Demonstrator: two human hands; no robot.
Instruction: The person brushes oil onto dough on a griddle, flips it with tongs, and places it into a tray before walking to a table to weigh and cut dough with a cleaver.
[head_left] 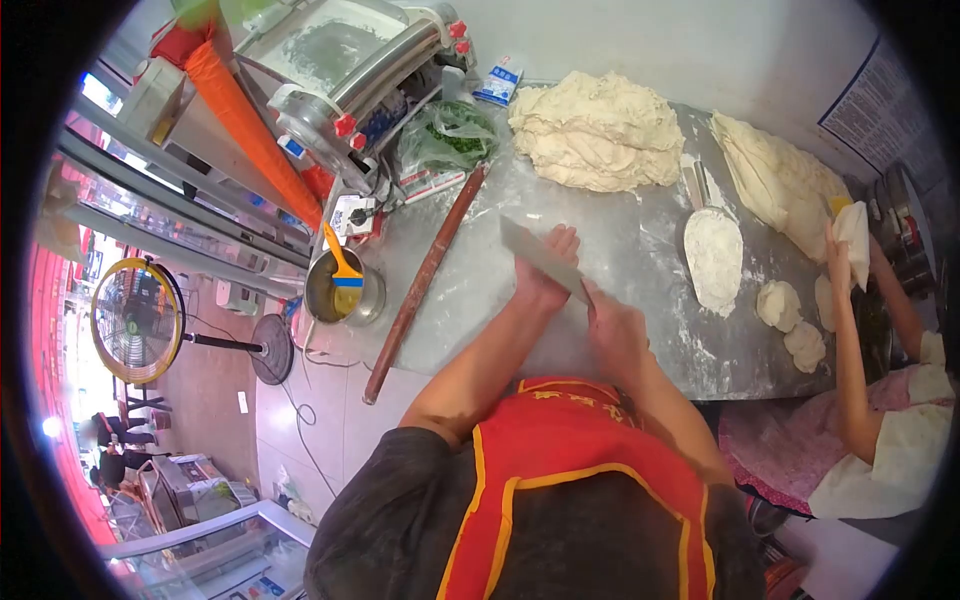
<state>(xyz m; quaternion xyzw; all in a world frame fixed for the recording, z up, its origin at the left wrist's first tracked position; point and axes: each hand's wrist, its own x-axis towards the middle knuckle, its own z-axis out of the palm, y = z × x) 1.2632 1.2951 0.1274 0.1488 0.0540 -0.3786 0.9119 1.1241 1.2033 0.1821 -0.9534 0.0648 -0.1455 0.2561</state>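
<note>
A broad-bladed metal knife is gripped at its lower right end by my right hand, whose fingers wrap round the handle. The blade slants up to the left and overlaps my left hand in this view. My left fingers stretch out beyond the blade, over the floury metal worktop. A large mound of dough lies at the back of the worktop. To the left rests a long dark-red rolling pin, set diagonally. A metal scoop with flour lies to the right.
A person at the right holds a pale piece over small dough lumps and a long dough mass. A pot with an orange-handled brush, a bag of greens and a roller machine stand left.
</note>
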